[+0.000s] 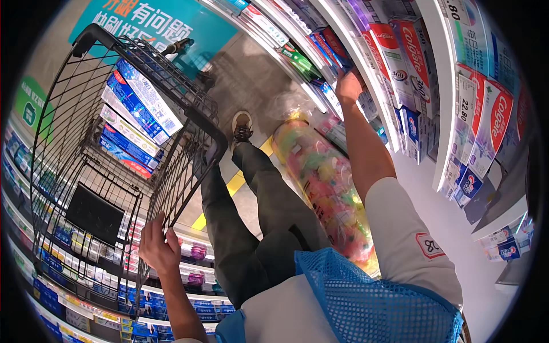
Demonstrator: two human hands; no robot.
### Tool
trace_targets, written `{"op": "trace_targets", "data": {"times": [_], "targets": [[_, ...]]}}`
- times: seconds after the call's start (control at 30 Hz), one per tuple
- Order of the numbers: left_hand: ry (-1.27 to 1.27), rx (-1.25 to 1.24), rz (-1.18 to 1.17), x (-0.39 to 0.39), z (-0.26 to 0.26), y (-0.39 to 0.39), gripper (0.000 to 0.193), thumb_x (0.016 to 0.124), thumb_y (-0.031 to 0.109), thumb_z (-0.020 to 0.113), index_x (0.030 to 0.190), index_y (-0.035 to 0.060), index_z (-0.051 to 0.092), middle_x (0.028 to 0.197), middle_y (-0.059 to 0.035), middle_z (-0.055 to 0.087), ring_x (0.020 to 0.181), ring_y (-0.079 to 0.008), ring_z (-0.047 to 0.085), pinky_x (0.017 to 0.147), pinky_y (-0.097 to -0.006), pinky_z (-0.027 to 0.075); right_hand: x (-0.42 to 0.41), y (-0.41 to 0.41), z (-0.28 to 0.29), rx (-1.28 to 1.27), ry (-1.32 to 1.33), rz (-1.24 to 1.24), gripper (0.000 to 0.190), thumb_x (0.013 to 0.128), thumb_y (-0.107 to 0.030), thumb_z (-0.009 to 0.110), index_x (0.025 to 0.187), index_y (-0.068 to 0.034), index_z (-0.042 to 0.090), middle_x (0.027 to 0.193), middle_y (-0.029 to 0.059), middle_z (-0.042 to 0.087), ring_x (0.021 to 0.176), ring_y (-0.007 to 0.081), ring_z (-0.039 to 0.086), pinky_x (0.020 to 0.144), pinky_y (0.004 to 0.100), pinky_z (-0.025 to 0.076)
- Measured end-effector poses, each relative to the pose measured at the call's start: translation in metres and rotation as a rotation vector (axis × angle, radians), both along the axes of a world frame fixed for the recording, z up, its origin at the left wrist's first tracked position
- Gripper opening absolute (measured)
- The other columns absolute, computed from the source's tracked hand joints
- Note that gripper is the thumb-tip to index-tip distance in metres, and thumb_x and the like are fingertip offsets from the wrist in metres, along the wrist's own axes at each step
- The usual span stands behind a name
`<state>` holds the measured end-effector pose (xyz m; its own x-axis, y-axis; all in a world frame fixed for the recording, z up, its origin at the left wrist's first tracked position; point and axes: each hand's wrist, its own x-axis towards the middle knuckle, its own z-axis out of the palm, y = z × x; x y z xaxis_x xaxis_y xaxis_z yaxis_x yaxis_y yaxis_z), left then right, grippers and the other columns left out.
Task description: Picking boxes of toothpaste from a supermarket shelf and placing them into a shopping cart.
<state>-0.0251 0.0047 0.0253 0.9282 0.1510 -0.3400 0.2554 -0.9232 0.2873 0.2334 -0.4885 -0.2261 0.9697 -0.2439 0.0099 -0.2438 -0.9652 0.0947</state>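
My left hand (159,246) grips the side wires of a black wire shopping cart (180,210) at left. Several blue, white and red toothpaste cartons (143,103) lie stacked inside the cart, toward its far end. At upper right, my right hand (349,88) reaches into a white store shelf (364,55). Its fingers touch the near end of a blue and red toothpaste box (328,47). Part of the fingers is hidden there, so a firm hold on the box cannot be made out. A green box (300,62) lies to the left of that one.
Colgate cartons (414,60) fill curved shelves at right, with price tags (463,98) on the edges. A tall clear-wrapped bundle of colourful items (321,180) stands beside my right leg. More stocked shelves (171,306) line the lower left. A teal floor sign (206,30) lies beyond the cart.
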Motion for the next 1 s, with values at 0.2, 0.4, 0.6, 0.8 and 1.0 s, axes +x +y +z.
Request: {"op": "trace_targets", "data": {"times": [0.2, 0.4, 0.6, 0.8, 1.0], "targets": [[-0.016, 0.017, -0.001, 0.001, 0.001, -0.002, 0.039, 0.094, 0.036, 0.045, 0.105, 0.0052, 0.066, 0.089, -0.0127, 0.065, 0.079, -0.0329, 0.062, 0.064, -0.0425, 0.05, -0.019, -0.01, 0.016, -0.075, -0.053, -0.01, 0.073, 0.081, -0.036, 0.068, 0.139, -0.003, 0.039, 0.14, 0.0233, 0.042, 0.129, 0.0428, 0.038, 0.106, 0.0559, 0.025], [-0.008, -0.011, -0.001, 0.003, -0.001, 0.002, 0.038, 0.089, 0.038, 0.05, 0.105, 0.0067, 0.065, 0.087, -0.0124, 0.063, 0.077, -0.0334, 0.061, 0.065, -0.0426, 0.05, -0.033, -0.068, -0.037, -0.227, -0.02, 0.059, 0.042, 0.084, -0.033, 0.063, 0.107, 0.001, 0.055, 0.105, 0.0224, 0.059, 0.097, 0.0364, 0.058, 0.082, 0.0432, 0.046], [0.085, -0.159, 0.138, 0.013, 0.014, 0.01, 0.026, 0.08, 0.025, 0.067, 0.101, 0.0113, 0.066, 0.09, -0.0097, 0.064, 0.083, -0.0312, 0.062, 0.069, -0.0402, 0.05, -0.027, -0.081, -0.046, -0.262, 0.199, 0.019, 0.063, 0.088, -0.062, 0.05, 0.073, -0.002, 0.063, 0.078, 0.0219, 0.066, 0.077, 0.0357, 0.067, 0.07, 0.0464, 0.053], [0.182, -0.684, 0.915, 0.031, -0.035, 0.086, 0.029, 0.09, 0.02, 0.061, 0.107, -0.0038, 0.059, 0.087, -0.0119, 0.067, 0.081, -0.0147, 0.062, 0.075, -0.0294, 0.049, -0.06, 0.012, 0.04, 0.23, 0.001, 0.115, 0.054, 0.085, -0.021, 0.065, 0.123, 0.006, 0.037, 0.117, 0.0307, 0.048, 0.108, 0.0478, 0.05, 0.09, 0.0497, 0.043], [-0.032, -0.177, 0.588, 0.061, -0.182, 0.165, 0.074, 0.079, 0.024, 0.073, 0.139, 0.0046, 0.034, 0.122, -0.0273, 0.054, 0.108, -0.0374, 0.058, 0.091, -0.0427, 0.047, -0.1, 0.096, 0.086, 0.437, 0.235, 0.153, 0.041, 0.09, -0.008, 0.054, 0.128, 0.001, 0.041, 0.109, 0.0226, 0.057, 0.098, 0.038, 0.058, 0.083, 0.0423, 0.046]]}}
